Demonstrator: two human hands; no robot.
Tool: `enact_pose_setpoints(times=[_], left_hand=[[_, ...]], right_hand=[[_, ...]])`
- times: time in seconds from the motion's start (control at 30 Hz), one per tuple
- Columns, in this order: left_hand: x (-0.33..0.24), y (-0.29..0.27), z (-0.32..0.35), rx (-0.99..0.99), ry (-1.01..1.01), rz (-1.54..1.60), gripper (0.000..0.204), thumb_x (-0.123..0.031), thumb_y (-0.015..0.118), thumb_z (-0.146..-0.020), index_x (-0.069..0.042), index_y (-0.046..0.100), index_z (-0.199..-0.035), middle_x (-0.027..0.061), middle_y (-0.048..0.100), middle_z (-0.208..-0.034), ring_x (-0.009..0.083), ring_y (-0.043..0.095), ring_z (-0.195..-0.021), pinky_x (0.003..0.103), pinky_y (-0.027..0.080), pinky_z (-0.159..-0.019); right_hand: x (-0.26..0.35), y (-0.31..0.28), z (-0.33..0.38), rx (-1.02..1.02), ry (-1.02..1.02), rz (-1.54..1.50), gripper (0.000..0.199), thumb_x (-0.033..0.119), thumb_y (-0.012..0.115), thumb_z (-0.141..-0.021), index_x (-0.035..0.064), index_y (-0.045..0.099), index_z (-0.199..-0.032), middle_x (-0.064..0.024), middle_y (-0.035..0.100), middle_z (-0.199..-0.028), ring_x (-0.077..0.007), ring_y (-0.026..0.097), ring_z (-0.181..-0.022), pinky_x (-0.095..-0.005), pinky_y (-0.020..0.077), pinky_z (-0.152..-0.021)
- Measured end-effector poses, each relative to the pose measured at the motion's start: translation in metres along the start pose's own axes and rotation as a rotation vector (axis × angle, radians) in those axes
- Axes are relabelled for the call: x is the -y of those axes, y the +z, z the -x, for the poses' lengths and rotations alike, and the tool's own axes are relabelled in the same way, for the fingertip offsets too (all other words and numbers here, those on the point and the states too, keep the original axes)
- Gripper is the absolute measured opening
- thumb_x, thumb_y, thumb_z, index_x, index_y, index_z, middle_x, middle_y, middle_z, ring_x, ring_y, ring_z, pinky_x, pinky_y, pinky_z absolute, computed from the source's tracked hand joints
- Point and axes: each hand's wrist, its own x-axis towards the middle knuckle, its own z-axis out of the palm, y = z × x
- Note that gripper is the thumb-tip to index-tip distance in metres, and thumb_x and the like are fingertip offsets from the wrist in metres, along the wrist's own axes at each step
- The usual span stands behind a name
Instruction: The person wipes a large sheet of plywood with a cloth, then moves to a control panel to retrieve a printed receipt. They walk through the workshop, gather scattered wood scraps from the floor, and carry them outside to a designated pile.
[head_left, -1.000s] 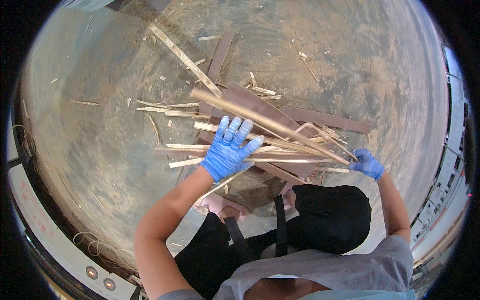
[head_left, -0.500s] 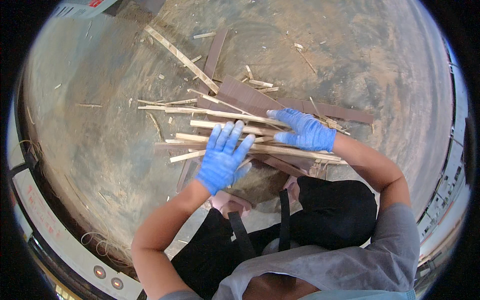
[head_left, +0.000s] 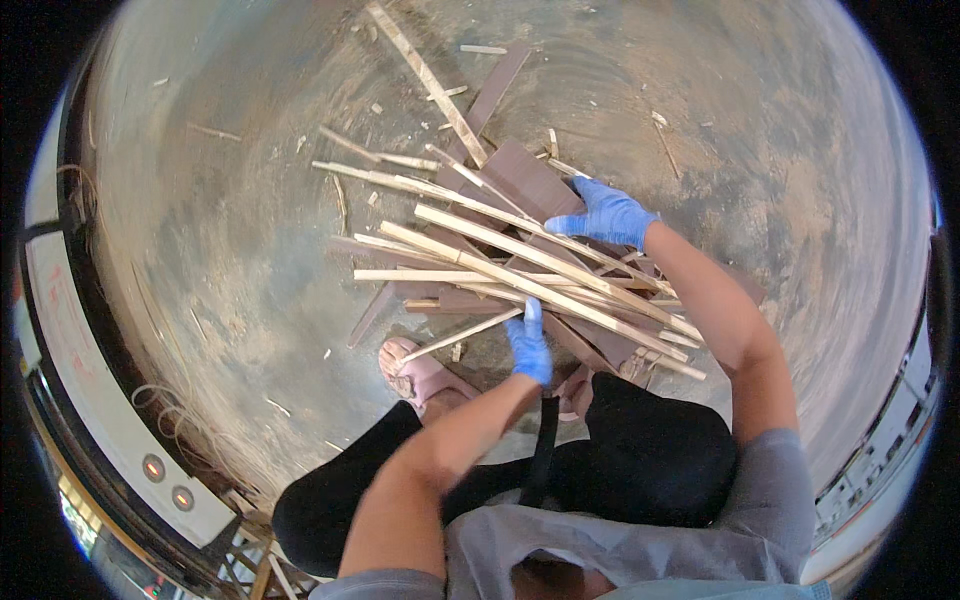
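Crouched over the pile of wooden strips (head_left: 520,270) on the concrete floor (head_left: 240,230), the left hand (head_left: 528,345) apparently pinches one pale strip at the pile's near edge while the right hand (head_left: 605,213) lies flat, fingers spread, on the far side, so gathering works best with ends aligned.

Person crouched, knees bent, both forearms bare, blue gloves on both hands. Left hand (head_left: 529,345) low and close to body, seen edge-on, fingers pointing forward and held together, thumb side up, forearm running back toward left shoulder. Right hand (head_left: 603,213) stretched further forward, palm down, fingers curled and spread slightly to left, wrist bent, elbow crooked out at right side.
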Motion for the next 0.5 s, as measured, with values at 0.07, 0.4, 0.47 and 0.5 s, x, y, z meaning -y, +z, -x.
enact_pose_setpoints(times=[0.07,0.4,0.47,0.5], left_hand=[[0.01,0.032,-0.003,-0.172,0.013,0.299,0.082,-0.061,0.056,-0.081,-0.006,0.032,-0.138,0.0108,0.04,-0.135,0.0233,0.04,-0.12,0.038,0.031,-0.104],[0.008,0.012,-0.03,0.207,-0.138,0.355,0.09,-0.064,0.063,-0.073,-0.007,0.033,-0.137,0.0106,0.041,-0.134,0.0259,0.042,-0.121,0.041,0.036,-0.102],[0.012,0.013,-0.027,0.187,-0.115,0.4,0.084,-0.057,0.064,-0.075,-0.007,0.035,-0.136,0.0092,0.044,-0.13,0.0241,0.044,-0.117,0.04,0.039,-0.099],[0.014,0.014,-0.025,0.2,-0.109,0.434,0.078,-0.051,0.065,-0.077,-0.006,0.037,-0.134,0.0079,0.046,-0.128,0.0222,0.046,-0.114,0.038,0.04,-0.098]], right_hand=[[-0.009,0.006,-0.007,0.025,-0.002,0.07,0.113,0.075,0.063,-0.06,-0.0044,0.033,-0.136,-0.026,0.041,-0.135,-0.0354,0.04,-0.126,-0.0386,0.0334,-0.104],[-0.025,0.003,-0.031,0.083,0.118,-0.253,0.097,0.065,0.07,-0.064,-0.0043,0.045,-0.128,-0.0191,0.056,-0.118,-0.0312,0.053,-0.11,-0.039,0.0392,-0.096],[0.003,-0.009,-0.008,0.234,0.067,-0.437,0.094,0.063,0.069,-0.067,-0.0033,0.044,-0.129,-0.0172,0.057,-0.118,-0.0294,0.055,-0.106,-0.0382,0.0408,-0.095],[-0.005,-0.009,-0.01,0.263,0.094,-0.485,0.09,0.06,0.069,-0.068,-0.0019,0.045,-0.129,-0.0166,0.057,-0.118,-0.0284,0.056,-0.106,-0.0377,0.0414,-0.094]])
